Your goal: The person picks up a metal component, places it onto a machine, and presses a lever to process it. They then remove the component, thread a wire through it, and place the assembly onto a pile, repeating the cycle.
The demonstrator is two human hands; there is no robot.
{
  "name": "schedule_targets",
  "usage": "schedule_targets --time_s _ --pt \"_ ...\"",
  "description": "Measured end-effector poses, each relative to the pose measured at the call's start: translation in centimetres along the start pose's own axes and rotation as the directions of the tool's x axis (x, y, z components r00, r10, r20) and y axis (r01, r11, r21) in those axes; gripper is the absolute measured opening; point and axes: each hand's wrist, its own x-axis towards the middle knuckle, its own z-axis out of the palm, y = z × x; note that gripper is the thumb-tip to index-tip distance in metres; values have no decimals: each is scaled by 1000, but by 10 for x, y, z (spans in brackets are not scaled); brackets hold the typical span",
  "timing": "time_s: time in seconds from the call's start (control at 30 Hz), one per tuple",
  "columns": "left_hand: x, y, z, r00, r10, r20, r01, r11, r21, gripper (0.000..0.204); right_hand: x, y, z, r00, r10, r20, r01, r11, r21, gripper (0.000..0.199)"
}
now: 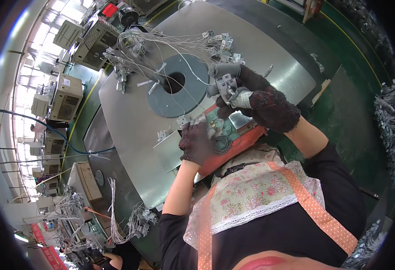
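Note:
Both my hands wear dark knitted gloves with pale tape on fingers. My right hand [267,101] is closed round a small silver metal bracket [225,87], held raised over the table's near right part. My left hand [194,141] is lower, its fingers bent together at the edge of a green tray [214,124]. A small metal piece [183,120] lies right by its fingertips; what the fingers grip is hidden. A thin white wire [196,102] runs toward those fingertips from a grey ring-shaped disc [156,101]. A dark coil of wire [223,145] lies beside the left hand.
Bundles of white wires with metal ends [224,47] lie across the far side of the metal table [125,121]. A red-orange cloth [233,152] borders the tray near my waist. Left, a blue hose [67,145] hangs past machines. Metal parts are heaped far right [390,130].

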Motion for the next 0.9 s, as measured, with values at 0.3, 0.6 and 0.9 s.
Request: schedule_targets --time_s 0.3,0.6,0.9 --pt "1 -2 6 1000 -11 24 11 1000 8 57 3 10 -2 999 -35 20 35 999 -16 63" --pt "0 -6 -3 994 47 -98 -62 986 -154 50 -6 4 -13 986 -53 -158 18 976 -219 69" --pt "53 -41 -14 901 -348 259 428 811 -398 43 15 36 -45 1000 -19 -15 6 801 -599 46"
